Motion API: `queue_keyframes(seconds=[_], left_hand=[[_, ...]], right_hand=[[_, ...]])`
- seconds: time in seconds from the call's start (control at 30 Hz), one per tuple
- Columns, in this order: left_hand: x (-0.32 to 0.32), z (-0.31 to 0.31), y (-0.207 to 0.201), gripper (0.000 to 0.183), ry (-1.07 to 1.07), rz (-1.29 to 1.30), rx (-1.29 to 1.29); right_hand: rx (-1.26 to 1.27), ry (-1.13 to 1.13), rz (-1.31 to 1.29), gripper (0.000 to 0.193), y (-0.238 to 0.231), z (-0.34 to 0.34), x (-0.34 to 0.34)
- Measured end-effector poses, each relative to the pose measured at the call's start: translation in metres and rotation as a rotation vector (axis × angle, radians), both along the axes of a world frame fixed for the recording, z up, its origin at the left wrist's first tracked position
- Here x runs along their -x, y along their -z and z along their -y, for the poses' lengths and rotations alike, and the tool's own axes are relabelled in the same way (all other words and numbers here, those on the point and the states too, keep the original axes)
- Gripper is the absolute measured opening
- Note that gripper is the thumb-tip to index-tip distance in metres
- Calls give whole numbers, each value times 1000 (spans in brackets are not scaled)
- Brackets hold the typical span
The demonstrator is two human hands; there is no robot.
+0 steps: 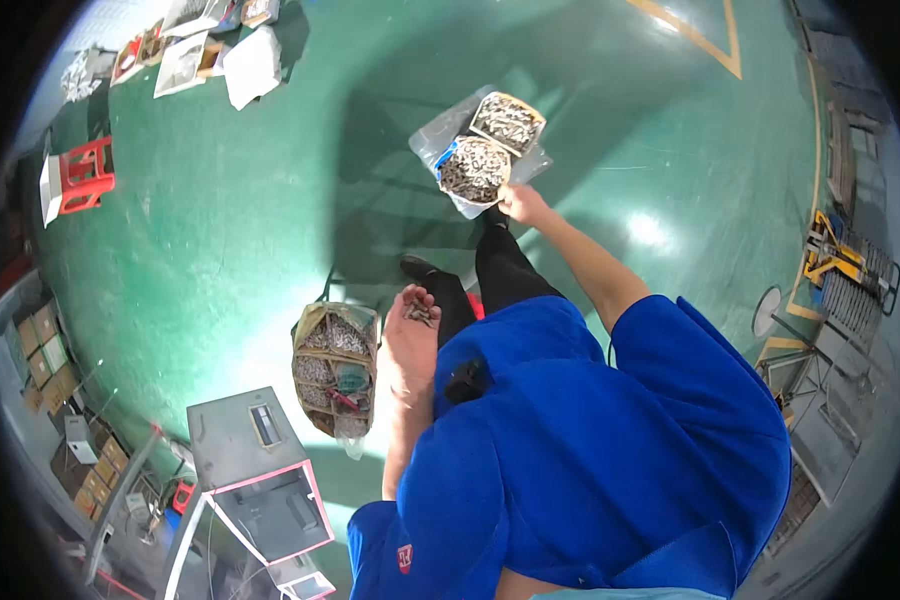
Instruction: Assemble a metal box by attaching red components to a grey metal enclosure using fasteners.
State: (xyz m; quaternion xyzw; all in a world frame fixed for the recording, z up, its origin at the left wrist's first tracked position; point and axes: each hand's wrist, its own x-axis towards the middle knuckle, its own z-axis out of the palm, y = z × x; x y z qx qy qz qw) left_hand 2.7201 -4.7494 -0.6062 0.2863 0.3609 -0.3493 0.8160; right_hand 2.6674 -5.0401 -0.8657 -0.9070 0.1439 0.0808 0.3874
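My left hand (pixel 410 335) is cupped with its palm up, and a small heap of metal pieces (pixel 419 312) lies in it. My right hand (pixel 522 204) is stretched out ahead, its fingers closed at the near right rim of a round tub (pixel 473 170). That tub is filled with small metal pieces, dark on one side and pale on the other. Touching it behind is a squarish box (pixel 510 122) of similar pale pieces. Both stand on a clear plastic sheet (pixel 435 130). Left of my left hand is a divided container (pixel 335 370) with small parts in its compartments.
A grey machine cabinet (pixel 235 430) with a pink-edged opening stands at lower left. Far left is a red stool (pixel 88 178); boxes and a white bag (pixel 253 68) lie beyond it. A yellow pallet jack (pixel 835 250) is at the right. The floor (pixel 220 220) is green.
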Motion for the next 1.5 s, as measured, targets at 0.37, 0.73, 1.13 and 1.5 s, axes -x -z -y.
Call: queue_keyframes(seconds=[0.37,0.73,1.13,1.5], left_hand=[[32,-20,43,15,-110,-222,-72],[25,-28,46,20,-52,-126,-21],[-8,2,27,35,238,89,185],[1,5,17,39,273,-18,850]], right_hand=[[330,374,-400,61,-6,-50,-116],[104,132,-289,29,32,-32,-96],[-632,-174,287,10,-142,-65,-89],[-151,-953,515,12,-332,-120,-44]])
